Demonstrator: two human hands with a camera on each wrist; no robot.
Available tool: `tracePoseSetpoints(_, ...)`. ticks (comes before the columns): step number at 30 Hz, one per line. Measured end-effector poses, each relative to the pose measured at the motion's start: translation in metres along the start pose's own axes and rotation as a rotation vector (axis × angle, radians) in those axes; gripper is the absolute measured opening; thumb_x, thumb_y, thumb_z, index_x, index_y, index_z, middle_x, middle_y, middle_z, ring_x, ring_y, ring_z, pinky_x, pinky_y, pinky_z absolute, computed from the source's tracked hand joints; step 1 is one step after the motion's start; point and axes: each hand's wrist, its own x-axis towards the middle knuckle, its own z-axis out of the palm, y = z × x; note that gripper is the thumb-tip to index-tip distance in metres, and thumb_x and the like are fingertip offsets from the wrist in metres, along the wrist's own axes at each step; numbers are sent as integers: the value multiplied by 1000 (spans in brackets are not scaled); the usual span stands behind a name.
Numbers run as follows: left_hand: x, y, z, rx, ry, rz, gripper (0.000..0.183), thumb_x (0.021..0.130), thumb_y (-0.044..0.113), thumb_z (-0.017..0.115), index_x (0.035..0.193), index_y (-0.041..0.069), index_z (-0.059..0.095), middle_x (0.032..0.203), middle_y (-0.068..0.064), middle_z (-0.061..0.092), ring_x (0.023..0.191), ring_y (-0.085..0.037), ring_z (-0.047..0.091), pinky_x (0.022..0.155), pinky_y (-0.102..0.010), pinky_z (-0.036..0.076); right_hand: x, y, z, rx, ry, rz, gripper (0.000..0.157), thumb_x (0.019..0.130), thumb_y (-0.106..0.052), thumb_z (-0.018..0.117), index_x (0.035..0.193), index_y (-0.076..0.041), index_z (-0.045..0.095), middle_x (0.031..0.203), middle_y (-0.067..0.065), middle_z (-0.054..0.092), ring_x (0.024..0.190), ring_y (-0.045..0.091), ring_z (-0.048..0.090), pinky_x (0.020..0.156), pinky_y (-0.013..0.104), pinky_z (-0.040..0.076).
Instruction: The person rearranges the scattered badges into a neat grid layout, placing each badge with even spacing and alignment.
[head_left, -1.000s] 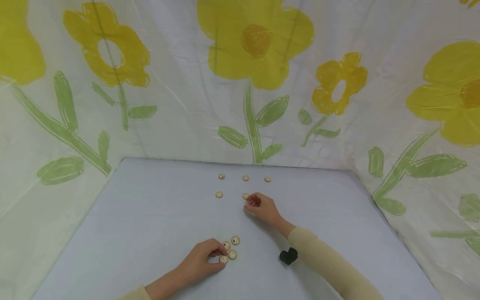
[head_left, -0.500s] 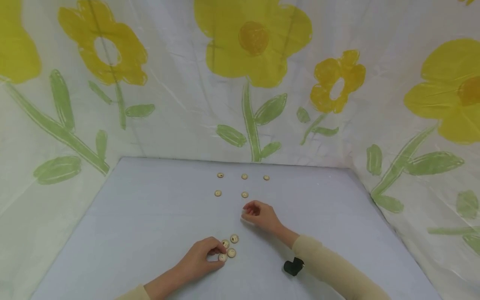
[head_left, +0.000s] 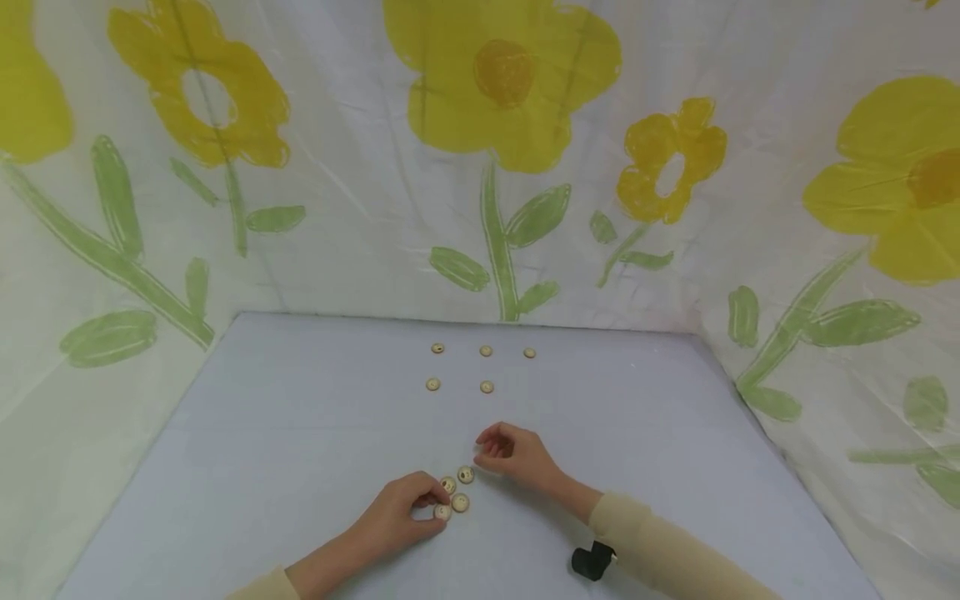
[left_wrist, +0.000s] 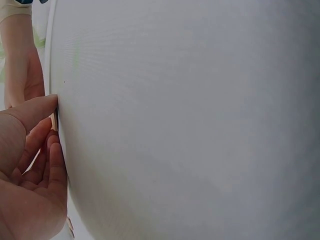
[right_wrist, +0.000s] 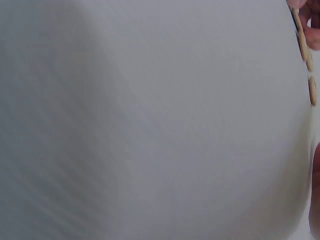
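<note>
My left hand (head_left: 401,512) rests at the lower middle of the table, thumb and forefinger on either side of a small round wooden disc (head_left: 442,512) with dark marks. Touching or very close to it lie two more discs, one upper (head_left: 447,484) and one to the right (head_left: 460,502); another disc (head_left: 466,474) lies just beyond them. My right hand (head_left: 517,454) hovers right of that disc, fingers loosely bent, holding nothing visible. The left wrist view shows the pinched disc (left_wrist: 55,121) edge-on. In the right wrist view, discs (right_wrist: 313,91) line the right edge, with only a sliver of my right hand below.
Farther back on the pale table (head_left: 300,450) several like discs lie in two rows: three behind, including the right one (head_left: 529,353), and two in front, including the left one (head_left: 432,384). A black object (head_left: 592,561) is by the right sleeve. Flower-printed sheeting (head_left: 360,233) surrounds the table.
My right hand has left the front-row disc at the right and come back toward the near group of discs. The left hand keeps its place on its disc.
</note>
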Motion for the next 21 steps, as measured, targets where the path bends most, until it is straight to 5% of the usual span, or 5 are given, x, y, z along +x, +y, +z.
tracePoseSetpoints(8,-1,0,0,-1,8,24,20,82,7,76,98,11,66,96,4,62,88,-12,59,79,-26,52,-17,-18,7,7,-39,-53,21,83,-13,78,101,-7,68,83,2,65,73,9,57,65,21,49)
tracePoseSetpoints(21,-2,-3,1,-2,23,70,20,81,4,76,98,10,66,96,1,64,87,-13,59,77,-26,52,-29,-14,19,-23,-118,-117,25,80,-26,81,99,-14,68,83,-5,65,73,5,59,65,20,51)
